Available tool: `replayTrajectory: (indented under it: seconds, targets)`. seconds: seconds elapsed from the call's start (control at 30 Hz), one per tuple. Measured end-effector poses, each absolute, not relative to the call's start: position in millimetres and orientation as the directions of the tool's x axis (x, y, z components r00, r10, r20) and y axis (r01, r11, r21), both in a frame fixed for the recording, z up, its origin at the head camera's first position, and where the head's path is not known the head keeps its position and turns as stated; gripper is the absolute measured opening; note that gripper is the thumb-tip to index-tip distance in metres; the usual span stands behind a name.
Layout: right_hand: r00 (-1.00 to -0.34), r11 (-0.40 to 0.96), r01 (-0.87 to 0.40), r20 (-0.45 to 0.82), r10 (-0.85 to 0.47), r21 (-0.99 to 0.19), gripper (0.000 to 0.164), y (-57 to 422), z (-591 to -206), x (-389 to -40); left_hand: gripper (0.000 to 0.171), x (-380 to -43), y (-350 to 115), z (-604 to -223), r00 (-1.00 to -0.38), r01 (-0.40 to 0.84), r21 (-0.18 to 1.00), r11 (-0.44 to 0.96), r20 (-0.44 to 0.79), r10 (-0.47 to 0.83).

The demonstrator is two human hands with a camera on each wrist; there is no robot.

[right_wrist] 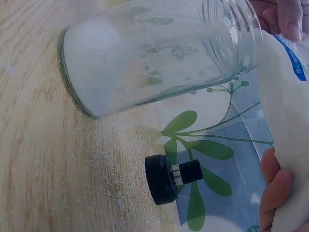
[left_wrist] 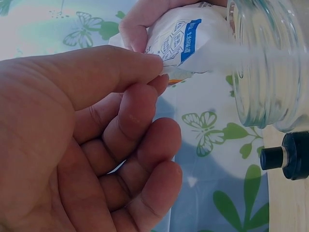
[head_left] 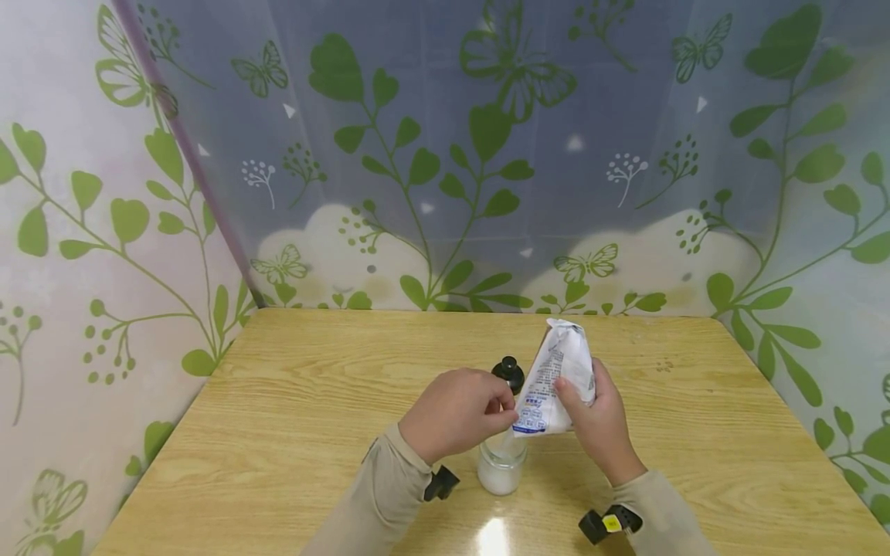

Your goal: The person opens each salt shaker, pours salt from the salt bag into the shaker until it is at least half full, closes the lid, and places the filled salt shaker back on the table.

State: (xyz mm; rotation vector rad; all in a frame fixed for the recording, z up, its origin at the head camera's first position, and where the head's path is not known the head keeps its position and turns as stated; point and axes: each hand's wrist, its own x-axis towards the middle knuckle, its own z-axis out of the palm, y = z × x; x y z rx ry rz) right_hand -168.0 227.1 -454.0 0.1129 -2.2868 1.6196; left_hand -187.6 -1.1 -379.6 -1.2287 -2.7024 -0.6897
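Note:
A white printed packet (head_left: 566, 371) is tipped with its corner low, above the mouth of a clear glass jar (head_left: 501, 466). My right hand (head_left: 602, 429) grips the packet from the right side, thumb across its front. With thumb and forefinger my left hand (head_left: 455, 411) pinches the packet's lower corner; the other fingers are curled loosely in the left wrist view. From that corner a white stream runs into the jar's open mouth (left_wrist: 246, 63). White granules (right_wrist: 91, 46) cover the jar's bottom. In the head view my left hand hides part of the jar's upper side.
Behind the jar on the wooden table (head_left: 334, 371) stands a black cap with a narrow knob (right_wrist: 164, 179). Spilled white granules (right_wrist: 116, 179) lie scattered near the jar. A leaf-and-butterfly printed curtain (head_left: 431, 193) hangs along the table's back and sides.

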Motion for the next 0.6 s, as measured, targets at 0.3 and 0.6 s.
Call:
replayTrajectory:
  seconds: [0.3, 0.6]
  targets:
    - [-0.940, 0.358, -0.257, 0.319, 0.123, -0.897, 0.043, 226.8, -452.5, -166.8, 0.010, -187.8, -1.3, -379.9, -0.672, 0.733, 0.364, 0.574, 0.262, 0.692]
    - [-0.940, 0.370, -0.257, 0.320, 0.120, -0.893, 0.043, 226.6, -451.0, -166.3, 0.010, -188.0, -1.2, -379.9, -0.674, 0.731, 0.363, 0.577, 0.254, 0.694]
